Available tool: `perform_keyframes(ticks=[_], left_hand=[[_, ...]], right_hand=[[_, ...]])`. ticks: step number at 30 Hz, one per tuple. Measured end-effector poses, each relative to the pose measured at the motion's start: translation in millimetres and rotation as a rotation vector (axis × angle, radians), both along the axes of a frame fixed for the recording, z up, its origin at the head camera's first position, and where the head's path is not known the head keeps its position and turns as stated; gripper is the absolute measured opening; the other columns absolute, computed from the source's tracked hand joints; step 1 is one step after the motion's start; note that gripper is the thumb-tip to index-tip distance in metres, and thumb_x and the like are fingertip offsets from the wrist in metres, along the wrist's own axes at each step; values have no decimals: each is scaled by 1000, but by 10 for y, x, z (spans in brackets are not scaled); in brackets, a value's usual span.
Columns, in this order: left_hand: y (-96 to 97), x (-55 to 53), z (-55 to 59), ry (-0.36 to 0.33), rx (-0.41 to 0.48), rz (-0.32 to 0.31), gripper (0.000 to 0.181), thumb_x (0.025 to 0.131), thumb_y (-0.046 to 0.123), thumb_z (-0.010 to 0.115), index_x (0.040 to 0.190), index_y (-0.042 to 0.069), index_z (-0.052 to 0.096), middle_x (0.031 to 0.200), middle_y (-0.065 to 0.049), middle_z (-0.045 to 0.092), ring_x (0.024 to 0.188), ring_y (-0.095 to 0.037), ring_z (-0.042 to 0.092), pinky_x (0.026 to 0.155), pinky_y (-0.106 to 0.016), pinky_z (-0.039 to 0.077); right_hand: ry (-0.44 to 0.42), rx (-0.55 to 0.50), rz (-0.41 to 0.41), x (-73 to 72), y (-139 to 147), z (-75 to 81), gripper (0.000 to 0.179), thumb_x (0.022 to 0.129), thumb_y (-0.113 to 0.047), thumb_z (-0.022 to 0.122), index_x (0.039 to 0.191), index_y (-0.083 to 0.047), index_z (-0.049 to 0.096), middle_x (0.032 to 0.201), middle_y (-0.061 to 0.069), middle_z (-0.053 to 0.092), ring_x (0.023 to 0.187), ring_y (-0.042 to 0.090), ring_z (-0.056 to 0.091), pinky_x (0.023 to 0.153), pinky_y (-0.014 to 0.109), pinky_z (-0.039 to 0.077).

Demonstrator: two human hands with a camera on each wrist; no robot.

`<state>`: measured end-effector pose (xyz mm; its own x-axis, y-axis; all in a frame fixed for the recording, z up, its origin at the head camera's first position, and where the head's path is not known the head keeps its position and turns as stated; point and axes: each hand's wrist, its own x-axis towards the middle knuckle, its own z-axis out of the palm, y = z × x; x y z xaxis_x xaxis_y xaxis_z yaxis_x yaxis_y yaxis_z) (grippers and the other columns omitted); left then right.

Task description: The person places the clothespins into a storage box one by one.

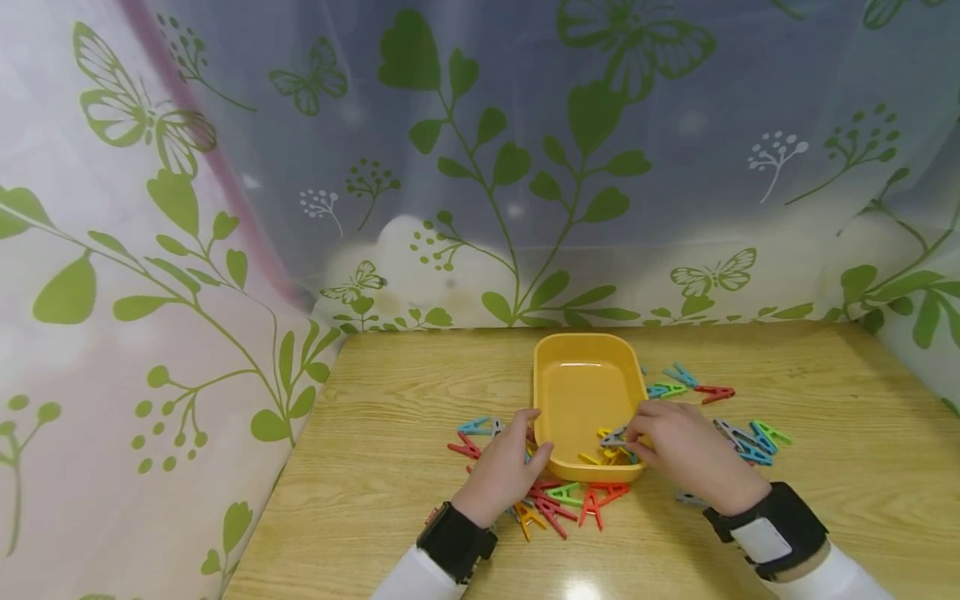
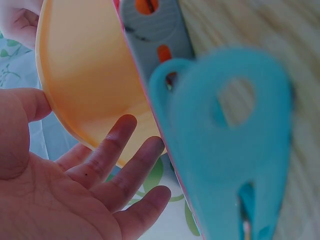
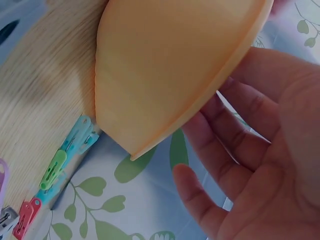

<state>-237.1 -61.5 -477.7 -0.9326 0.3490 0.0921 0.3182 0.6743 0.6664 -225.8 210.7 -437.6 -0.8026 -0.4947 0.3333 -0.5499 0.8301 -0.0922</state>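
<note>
A yellow plastic tray [image 1: 577, 392] stands on the wooden table, with several yellow clothespins [image 1: 592, 458] in its near right corner. At its left side is my left hand [image 1: 504, 467]; the thumb touches the rim and the other fingers spread loosely along the outer wall, as the left wrist view shows. My right hand [image 1: 686, 446] reaches over the right rim and pinches a grey clothespin [image 1: 613, 437] above the yellow ones. In the right wrist view, the tray wall [image 3: 170, 65] hides those fingertips.
Red, green and orange clothespins [image 1: 553, 517] lie before the tray. More are at the left, with a blue one [image 1: 473, 426], and at the right, with blue and green ones [image 1: 757, 440]. A red clothespin [image 1: 715, 393] lies farther back. A printed curtain [image 1: 465, 167] hangs behind the table.
</note>
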Motion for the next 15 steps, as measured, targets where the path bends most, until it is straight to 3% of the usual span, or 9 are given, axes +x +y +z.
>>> perform_keyframes(ticks=[4,15], left_hand=[[1,3,11,-16,6,0,56,106,34,61,152,9,42,109,-8,66,69,-7,50,58,-24,40],[13,3,19,-17,1,0,56,106,33,61,152,9,42,107,-6,66,68,-6,52,59,-23,42]], right_hand=[[-28,28,-9,-7,-30,5,16,82,-19,89,80,-25,74,86,-11,61,82,15,61,83,49,52],[-39,48,21,-44,-42,16,15,84,-18,87,81,-24,73,85,-10,61,81,14,59,83,49,51]])
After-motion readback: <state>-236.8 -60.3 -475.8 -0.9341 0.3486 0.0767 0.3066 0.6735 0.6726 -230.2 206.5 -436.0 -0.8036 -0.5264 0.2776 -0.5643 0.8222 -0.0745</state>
